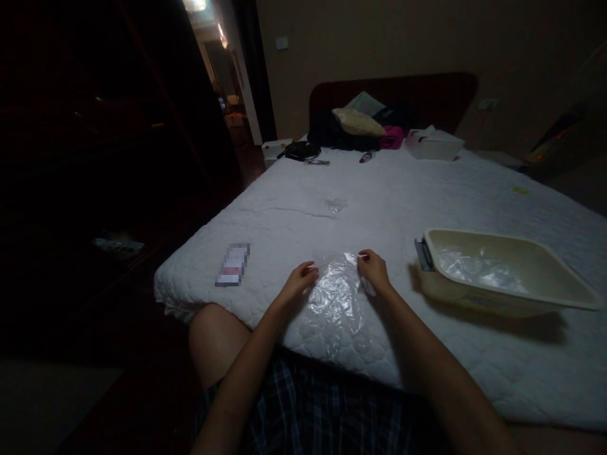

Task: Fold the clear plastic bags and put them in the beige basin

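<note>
A clear, crinkled plastic bag lies spread on the white quilted bed in front of me. My left hand is at the bag's upper left edge, thumb and fingers closed on the film. On the opposite side, my right hand pinches the upper right edge. The bag's lower part rests loosely on the quilt near the bed's front edge. Farther up the bed lies a small crumpled piece of clear plastic, apart from both hands.
To the right stands a cream plastic bin with clear plastic bags inside and a grey latch. A blurred-out phone-like rectangle lies at left. Toward the headboard are a white box, a pillow and a black bag.
</note>
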`<state>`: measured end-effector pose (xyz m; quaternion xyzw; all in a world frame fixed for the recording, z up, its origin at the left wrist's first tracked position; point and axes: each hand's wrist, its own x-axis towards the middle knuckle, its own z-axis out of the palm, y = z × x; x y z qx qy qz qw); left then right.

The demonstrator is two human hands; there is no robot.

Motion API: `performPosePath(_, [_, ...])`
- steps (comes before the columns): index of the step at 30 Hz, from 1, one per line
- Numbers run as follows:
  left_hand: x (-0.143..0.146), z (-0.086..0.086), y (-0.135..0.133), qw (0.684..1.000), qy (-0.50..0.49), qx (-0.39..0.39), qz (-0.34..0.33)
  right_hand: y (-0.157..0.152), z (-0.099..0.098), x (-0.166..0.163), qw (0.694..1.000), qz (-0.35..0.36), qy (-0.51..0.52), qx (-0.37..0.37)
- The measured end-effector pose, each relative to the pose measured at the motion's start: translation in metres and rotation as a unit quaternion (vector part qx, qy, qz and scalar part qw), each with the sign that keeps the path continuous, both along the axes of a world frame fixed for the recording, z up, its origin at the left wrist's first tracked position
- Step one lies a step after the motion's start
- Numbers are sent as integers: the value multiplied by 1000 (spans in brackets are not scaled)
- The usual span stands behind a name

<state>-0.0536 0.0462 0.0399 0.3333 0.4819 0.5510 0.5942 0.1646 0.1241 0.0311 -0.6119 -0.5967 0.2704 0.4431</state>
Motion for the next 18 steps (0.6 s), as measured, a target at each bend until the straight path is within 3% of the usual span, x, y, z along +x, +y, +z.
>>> performPosePath(5, [-15, -6, -2, 991, 116, 65, 23, -6, 7, 4, 998, -22, -34, 49])
performPosePath(9, [-25, -3, -10, 986, 141, 87, 17, -18, 9, 20, 999, -46, -1, 18])
performPosePath(14, [-25, -3, -10, 986, 145, 86, 5, -50, 0, 37, 987, -21, 137, -79])
performPosePath(18, [-25, -15, 2, 994, 93, 43, 47, -78, -12, 42, 969, -6, 239, -66])
